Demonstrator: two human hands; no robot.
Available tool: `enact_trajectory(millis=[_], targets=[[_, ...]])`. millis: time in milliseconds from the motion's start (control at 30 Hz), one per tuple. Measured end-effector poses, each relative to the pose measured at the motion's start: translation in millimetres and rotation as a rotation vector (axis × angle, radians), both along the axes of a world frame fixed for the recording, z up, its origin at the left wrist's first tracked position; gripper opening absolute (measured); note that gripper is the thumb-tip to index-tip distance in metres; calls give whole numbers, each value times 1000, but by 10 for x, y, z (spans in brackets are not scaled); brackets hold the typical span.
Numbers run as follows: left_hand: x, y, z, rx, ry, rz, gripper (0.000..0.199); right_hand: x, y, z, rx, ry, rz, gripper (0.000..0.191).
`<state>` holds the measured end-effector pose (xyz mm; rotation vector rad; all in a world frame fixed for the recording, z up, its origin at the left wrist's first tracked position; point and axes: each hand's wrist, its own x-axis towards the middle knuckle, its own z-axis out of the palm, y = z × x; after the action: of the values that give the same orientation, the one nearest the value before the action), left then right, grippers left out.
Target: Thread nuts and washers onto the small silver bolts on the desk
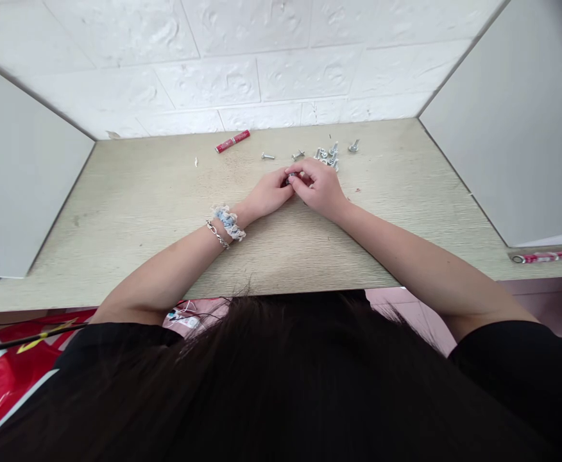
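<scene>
My left hand and my right hand meet over the middle of the desk, fingertips pinched together. Between them shows a small dark, shiny piece, mostly covered by the fingers, so its kind cannot be made out. Just beyond my right hand lies a cluster of silver bolts and nuts. A single bolt lies on its side beyond my left hand, and another bolt rests close to the fingertips. Farther right is one more bolt with a wide washer or head.
The wooden desk ends at a white brick-patterned wall, with grey panels on both sides. A red tube lies near the wall; a second red tube is at the right front edge. Small scraps dot the surface.
</scene>
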<state>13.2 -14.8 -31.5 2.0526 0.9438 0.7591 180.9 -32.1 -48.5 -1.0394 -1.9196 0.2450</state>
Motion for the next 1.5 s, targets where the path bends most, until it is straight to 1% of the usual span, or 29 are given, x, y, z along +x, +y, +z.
enact_trajectory(millis=[233,400,533,767,1033,1367,1500], targets=[[5,3,-4,-4,10,-7,24,5,0,7,-14,-12,12,17],[3,16,-22,-11,30,-4,25,9,7,12,-77,-11,32,19],[1,9,-9,-5,50,6,23,9,10,16,-110,-3,48,20],[10,-3,20,1,95,13,26,3,0,36,-112,6,58,18],[16,-17,35,-4,99,15,27,10,-4,39,-135,-16,48,19],[7,-13,11,7,67,4,26,-3,-13,34,-106,15,32,19],[14,-26,28,-11,72,10,26,-2,-9,26,-107,7,27,20]])
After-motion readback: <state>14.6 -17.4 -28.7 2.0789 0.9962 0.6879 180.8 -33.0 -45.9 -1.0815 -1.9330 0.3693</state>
